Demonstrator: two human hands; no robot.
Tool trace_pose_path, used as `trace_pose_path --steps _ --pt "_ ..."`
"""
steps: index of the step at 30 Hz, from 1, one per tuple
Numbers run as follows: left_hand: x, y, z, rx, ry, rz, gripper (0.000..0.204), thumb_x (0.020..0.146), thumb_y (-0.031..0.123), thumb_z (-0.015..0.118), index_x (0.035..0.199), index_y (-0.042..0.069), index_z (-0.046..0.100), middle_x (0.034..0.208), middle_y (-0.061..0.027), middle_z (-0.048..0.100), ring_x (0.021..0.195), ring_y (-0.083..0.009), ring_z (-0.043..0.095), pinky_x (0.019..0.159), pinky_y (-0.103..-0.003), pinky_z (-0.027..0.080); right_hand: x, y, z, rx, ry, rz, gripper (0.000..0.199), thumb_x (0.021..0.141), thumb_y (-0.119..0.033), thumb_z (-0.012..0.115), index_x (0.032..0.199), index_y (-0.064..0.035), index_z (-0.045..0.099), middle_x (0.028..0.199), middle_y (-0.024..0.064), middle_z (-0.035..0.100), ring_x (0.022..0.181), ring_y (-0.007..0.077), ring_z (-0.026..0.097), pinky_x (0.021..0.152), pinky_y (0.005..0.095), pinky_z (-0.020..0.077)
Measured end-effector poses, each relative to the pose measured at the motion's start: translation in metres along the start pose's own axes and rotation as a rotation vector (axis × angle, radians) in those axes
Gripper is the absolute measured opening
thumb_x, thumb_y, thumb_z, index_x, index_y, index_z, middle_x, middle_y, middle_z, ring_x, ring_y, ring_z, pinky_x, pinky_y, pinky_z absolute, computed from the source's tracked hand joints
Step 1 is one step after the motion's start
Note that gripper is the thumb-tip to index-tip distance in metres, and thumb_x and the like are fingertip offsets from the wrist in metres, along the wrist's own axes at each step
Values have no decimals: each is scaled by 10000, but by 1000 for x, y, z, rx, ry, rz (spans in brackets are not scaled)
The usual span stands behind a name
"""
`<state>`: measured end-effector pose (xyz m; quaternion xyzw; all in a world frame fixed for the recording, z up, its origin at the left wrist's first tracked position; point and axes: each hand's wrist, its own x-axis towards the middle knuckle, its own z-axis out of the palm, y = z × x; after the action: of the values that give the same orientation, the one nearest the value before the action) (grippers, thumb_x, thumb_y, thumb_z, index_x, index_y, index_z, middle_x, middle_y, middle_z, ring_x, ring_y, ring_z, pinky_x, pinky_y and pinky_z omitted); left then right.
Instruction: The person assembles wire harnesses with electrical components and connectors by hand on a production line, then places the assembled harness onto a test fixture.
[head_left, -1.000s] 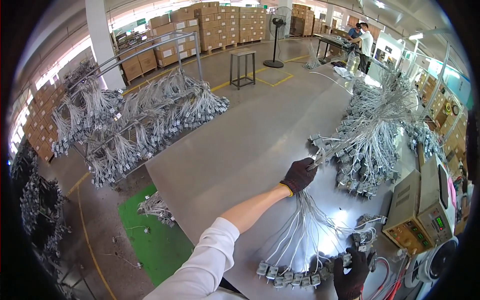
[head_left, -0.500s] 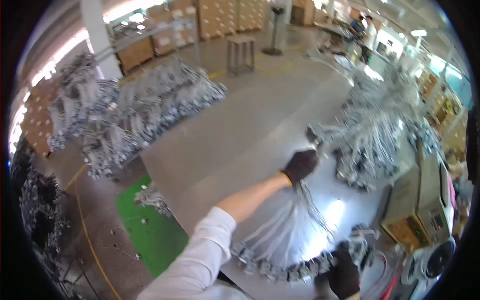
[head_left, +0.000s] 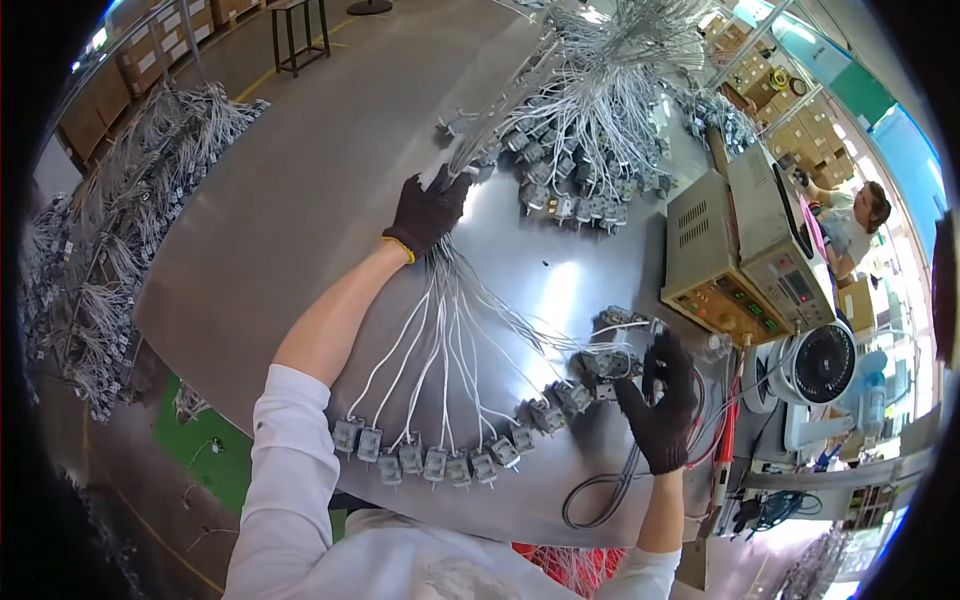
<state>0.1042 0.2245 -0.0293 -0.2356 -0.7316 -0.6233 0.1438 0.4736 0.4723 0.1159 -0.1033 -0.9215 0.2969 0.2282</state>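
The left hand [head_left: 428, 214] and right hand [head_left: 660, 405] wear dark, brownish-black fabric gloves [head_left: 672, 432]. A narrow yellow edging [head_left: 401, 249] rings the left glove's cuff. Behind each hand, past the wrist, is a stretch of bare forearm [head_left: 342, 312]. Farther back from the hands come white sleeves [head_left: 288, 455], the left one creased, and between them a white top [head_left: 388, 560].

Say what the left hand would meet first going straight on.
Past the cables in its grip, the left hand would probably meet the heap of wired grey plugs, though depth is unclear.
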Motion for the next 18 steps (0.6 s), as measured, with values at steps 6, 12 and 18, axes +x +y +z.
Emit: trace_pose_path --steps 6,12,18 --pt "2 -16 -10 -41 -8 -31 292 1055 330 719 931 71 771 622 41 584 555 -70 546 513 -313 431 26 9 19 57 84 127 949 883 -136 875 1696 -111 386 1460 151 634 1158 232 658 966 383 577" --pt "-3 3 -17 178 38 84 376 1025 383 745 857 47 767 637 -18 662 583 -123 605 583 -361 489 6 12 19 -59 136 132 849 882 -128 880 1625 -74 472 1384 134 665 1075 209 674 919 370 582" --pt "6 14 -23 248 47 102 381 1015 404 739 918 44 813 642 -39 683 597 -145 633 617 -382 509 -36 22 26 16 -1 190 853 872 -144 910 1597 -27 478 1423 161 673 1160 197 681 976 352 579"
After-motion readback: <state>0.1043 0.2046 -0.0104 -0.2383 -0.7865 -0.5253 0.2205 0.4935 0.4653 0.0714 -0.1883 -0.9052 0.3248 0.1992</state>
